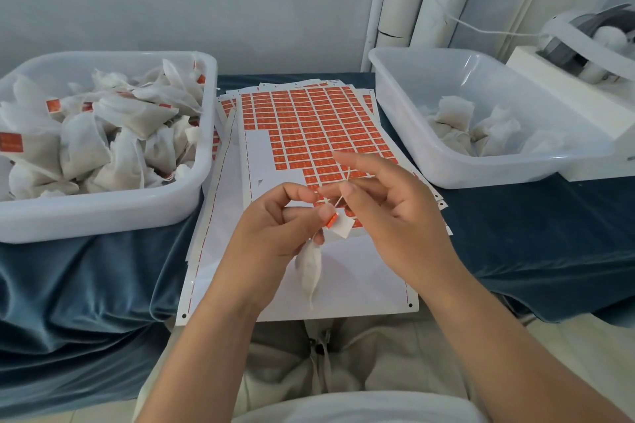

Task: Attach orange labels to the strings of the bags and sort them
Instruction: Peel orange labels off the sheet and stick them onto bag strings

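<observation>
Labelling, it seems: left hand [275, 226] pinches label [332, 219], bag [311, 268] dangling; right hand [388, 202] pinches string [340, 199]. Next probably needs the label folded over it.

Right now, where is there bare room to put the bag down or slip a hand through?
Free: the peeled white lower part of the label sheet, below the orange labels; the blue cloth in front of the right tub; that tub's back half. Crowded: the left tub, heaped with bags, and mid-sheet under the left hand and right hand.
</observation>
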`<control>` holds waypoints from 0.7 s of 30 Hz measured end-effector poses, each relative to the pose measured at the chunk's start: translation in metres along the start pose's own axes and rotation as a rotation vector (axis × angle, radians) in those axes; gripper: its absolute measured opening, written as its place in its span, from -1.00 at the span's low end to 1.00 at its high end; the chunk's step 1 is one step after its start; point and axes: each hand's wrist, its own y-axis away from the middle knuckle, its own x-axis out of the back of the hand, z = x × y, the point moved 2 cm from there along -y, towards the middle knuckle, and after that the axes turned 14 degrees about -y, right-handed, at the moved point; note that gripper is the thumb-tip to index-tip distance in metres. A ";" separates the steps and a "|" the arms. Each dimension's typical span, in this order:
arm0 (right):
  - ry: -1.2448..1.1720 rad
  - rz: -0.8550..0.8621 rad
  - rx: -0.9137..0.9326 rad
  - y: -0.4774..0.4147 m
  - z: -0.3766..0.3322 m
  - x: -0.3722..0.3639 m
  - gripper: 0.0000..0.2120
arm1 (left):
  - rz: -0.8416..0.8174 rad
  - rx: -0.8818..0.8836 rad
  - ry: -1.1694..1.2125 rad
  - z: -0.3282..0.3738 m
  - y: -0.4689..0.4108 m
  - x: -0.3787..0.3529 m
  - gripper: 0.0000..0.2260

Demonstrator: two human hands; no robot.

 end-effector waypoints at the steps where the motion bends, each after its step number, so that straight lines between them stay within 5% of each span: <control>1: -0.002 -0.001 0.000 0.000 0.000 0.000 -0.71 | -0.006 0.009 0.018 0.000 0.000 0.000 -0.89; 11: 0.023 -0.011 0.022 0.001 0.002 -0.002 -0.70 | -0.197 0.092 0.068 -0.009 -0.003 -0.001 -0.85; 16: -0.009 -0.025 0.010 0.001 0.004 -0.002 -0.70 | -0.281 0.156 0.115 -0.010 -0.002 0.003 -0.62; 21: -0.029 -0.053 -0.015 0.002 0.006 -0.005 -0.70 | -0.386 0.149 0.134 -0.015 -0.003 0.003 -0.67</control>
